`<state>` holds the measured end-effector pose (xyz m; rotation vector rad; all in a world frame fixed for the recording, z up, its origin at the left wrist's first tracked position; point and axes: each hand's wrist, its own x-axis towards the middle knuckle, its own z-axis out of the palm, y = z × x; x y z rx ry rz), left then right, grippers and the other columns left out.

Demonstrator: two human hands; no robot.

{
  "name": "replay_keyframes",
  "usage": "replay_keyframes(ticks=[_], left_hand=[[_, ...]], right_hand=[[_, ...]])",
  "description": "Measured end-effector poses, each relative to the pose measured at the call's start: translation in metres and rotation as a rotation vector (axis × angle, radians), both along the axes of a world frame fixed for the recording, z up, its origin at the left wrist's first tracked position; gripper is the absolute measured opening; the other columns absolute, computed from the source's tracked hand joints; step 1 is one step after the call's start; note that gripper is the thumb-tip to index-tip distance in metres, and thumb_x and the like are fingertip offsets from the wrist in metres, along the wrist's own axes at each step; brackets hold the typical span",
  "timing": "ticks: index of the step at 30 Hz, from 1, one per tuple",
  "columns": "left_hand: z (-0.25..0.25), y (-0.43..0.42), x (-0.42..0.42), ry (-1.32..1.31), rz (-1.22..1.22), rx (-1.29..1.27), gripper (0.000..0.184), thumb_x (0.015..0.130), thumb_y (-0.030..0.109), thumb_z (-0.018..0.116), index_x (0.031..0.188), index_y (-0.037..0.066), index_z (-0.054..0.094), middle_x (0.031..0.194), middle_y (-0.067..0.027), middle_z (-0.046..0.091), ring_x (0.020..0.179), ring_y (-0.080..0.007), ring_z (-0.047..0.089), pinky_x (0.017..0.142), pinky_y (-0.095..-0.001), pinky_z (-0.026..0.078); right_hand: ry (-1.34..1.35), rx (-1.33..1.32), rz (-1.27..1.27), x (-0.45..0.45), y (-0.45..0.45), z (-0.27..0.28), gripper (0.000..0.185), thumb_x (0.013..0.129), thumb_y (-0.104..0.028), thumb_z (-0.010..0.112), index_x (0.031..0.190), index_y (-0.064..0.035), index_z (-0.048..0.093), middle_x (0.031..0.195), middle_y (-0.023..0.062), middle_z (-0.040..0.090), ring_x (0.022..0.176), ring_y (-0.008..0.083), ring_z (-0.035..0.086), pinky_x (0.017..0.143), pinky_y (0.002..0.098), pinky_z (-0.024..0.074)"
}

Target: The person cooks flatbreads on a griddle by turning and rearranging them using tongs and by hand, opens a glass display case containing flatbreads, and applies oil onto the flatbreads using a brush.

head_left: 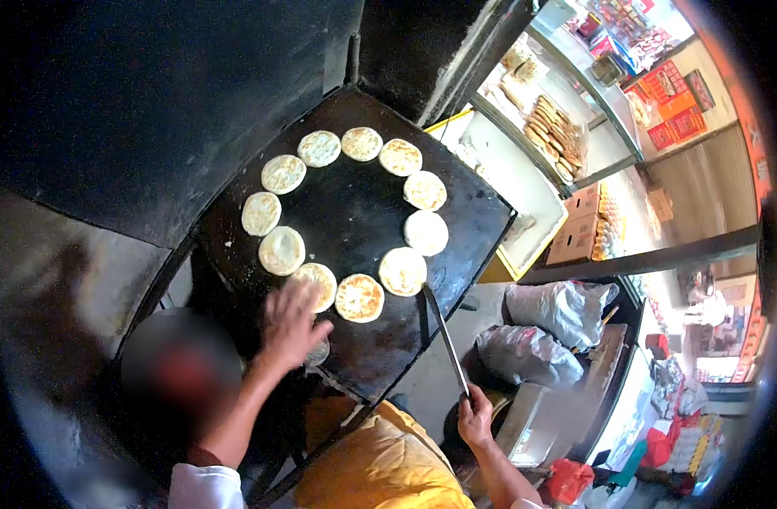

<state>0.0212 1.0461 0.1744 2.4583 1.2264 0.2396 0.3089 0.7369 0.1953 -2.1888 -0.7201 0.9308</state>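
Several round flatbreads lie in a ring on a dark griddle (346,212). My left hand (291,327), fingers spread, is over the griddle's near left edge, its fingertips at a browned flatbread (321,287) that it partly covers. My right hand (476,416) is closed around the handle of a long thin metal tool (446,338). The tool's far tip is beside the lower right flatbread (403,271). A more browned flatbread (359,299) sits between the two. A small round metal object (317,353) is beside my left thumb.
Beyond the griddle's right side is a white tray with a yellow rim (537,254). Long breads (554,136) fill a display case. Grey plastic bags (532,355) and a cardboard box (573,237) stand at the right. A dark wall (151,110) rises at the left.
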Motion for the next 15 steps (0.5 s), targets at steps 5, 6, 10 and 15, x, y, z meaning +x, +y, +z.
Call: replay_keyframes(ticks=[5,6,10,15], left_hand=[[-0.002,-0.048,0.046,-0.016,-0.191,-0.086,0.087,0.082,0.039,0.073,0.15,0.009,0.028,0.146,-0.0202,0.042,0.139,-0.0389,0.034,0.116,-0.0537,0.02],[-0.003,-0.048,0.055,-0.006,-0.138,-0.124,0.089,0.083,0.039,0.073,0.151,0.008,0.025,0.145,-0.0211,0.042,0.139,-0.0393,0.034,0.116,-0.0541,0.019],[0.009,-0.042,0.076,0.001,-0.055,-0.01,0.09,0.082,0.037,0.073,0.151,0.007,0.024,0.143,-0.0194,0.045,0.135,-0.037,0.039,0.113,-0.0548,0.023],[0.032,-0.104,0.084,-0.262,-0.105,0.013,0.065,0.083,0.023,0.071,0.139,0.002,0.045,0.132,-0.0212,0.053,0.121,-0.04,0.049,0.104,-0.0503,0.036]], right_hand=[[-0.012,0.024,0.047,0.014,-0.023,0.004,0.025,0.089,0.001,0.056,0.114,0.0029,0.061,0.075,0.002,0.055,0.07,0.0087,0.049,0.063,0.0253,0.044],[0.017,0.037,0.058,0.015,-0.034,-0.001,0.025,0.089,0.001,0.056,0.114,0.003,0.061,0.075,0.0021,0.055,0.07,0.0088,0.048,0.062,0.0255,0.0439],[0.08,0.066,0.054,0.012,-0.069,-0.018,0.027,0.09,-0.001,0.055,0.116,0.0021,0.06,0.074,0.0028,0.055,0.067,0.0104,0.05,0.061,0.0272,0.0451],[0.077,0.081,-0.032,0.018,-0.102,-0.012,0.026,0.091,-0.009,0.06,0.114,0.0019,0.063,0.073,0.0095,0.061,0.065,0.0129,0.053,0.061,0.03,0.0474]])
